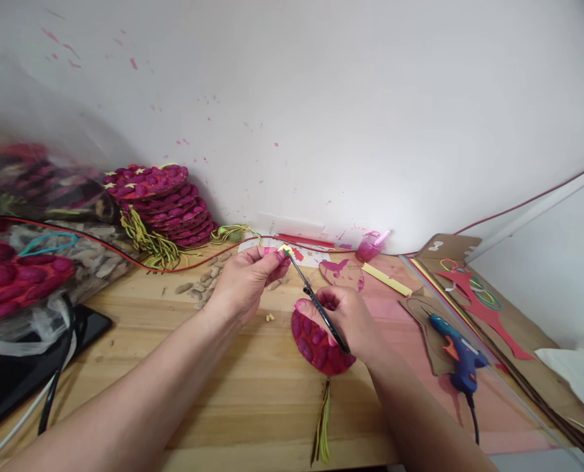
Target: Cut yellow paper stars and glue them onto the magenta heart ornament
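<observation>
My left hand [245, 278] pinches a small piece of yellow paper [284, 250] with a green star shape against it. In my right hand [347, 318] is a pair of dark-handled scissors [321, 311], whose blades reach up to the paper. Whether the blades are parted there is too small to tell. Beneath my right hand lies a round disc [316, 347] covered in magenta-painted lumps, partly hidden by the hand. A yellow and dark yarn tassel [324, 426] hangs from its near edge. Small yellow scraps [270, 317] rest on the wooden table [242, 393].
Similar discs are stacked [174, 210] at back left, beside loose peanuts [198, 288]. A blue glue gun [461, 360] lies at right, near a yellow paper strip [386, 280]. A pink cup [370, 246] stands by the wall. A red cable [203, 262] crosses behind.
</observation>
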Motion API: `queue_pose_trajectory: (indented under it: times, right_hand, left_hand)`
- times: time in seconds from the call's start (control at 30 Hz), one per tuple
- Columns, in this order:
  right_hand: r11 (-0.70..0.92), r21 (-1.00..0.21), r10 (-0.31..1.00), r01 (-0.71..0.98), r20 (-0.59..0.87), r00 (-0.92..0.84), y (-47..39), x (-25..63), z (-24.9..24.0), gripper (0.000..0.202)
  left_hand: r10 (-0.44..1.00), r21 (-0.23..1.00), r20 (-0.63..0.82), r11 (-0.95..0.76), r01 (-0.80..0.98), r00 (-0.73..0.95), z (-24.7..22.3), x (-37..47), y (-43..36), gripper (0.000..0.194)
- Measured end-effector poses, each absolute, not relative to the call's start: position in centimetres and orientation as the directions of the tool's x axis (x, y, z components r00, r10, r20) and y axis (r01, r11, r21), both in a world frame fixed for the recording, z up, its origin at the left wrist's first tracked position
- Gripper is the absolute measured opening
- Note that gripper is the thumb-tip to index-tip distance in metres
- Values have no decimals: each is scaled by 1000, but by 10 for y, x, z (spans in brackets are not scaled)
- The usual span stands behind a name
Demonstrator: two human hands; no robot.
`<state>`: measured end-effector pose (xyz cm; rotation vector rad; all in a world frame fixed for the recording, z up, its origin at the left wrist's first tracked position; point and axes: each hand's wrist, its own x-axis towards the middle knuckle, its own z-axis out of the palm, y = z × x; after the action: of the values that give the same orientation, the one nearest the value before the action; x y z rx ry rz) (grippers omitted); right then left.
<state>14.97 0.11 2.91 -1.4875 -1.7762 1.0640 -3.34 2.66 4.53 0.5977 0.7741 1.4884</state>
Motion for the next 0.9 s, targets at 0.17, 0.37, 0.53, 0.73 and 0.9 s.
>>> queue_pose_trajectory:
  times: [0.17, 0.37, 0.53, 0.73, 0.9]
  right_hand:
    - [53, -857, 978, 512, -60, -200, 1, 149, 31, 42]
    - [42, -854, 978, 519, -72, -197, -1, 147, 35, 40]
    - [47, -847, 978, 530, -70, -198, -2, 145, 38, 40]
    - [42, -853, 976, 521, -76, -203, -3, 145, 38, 40]
    - [35, -847, 976, 531, -85, -201, -3, 145, 40, 42]
  left_hand:
    - [994, 767, -86, 20, -641, -72, 44, -33, 27, 37]
    - [993, 766, -92, 24, -642, -73, 43, -34, 27, 37]
    - [993, 765, -98, 33, -643, -66, 44, -34, 27, 37]
    - [994, 769, -93, 35, -638, -58, 45, -34, 27, 36]
    - [995, 770, -87, 33, -637, -53, 45, -34, 27, 34]
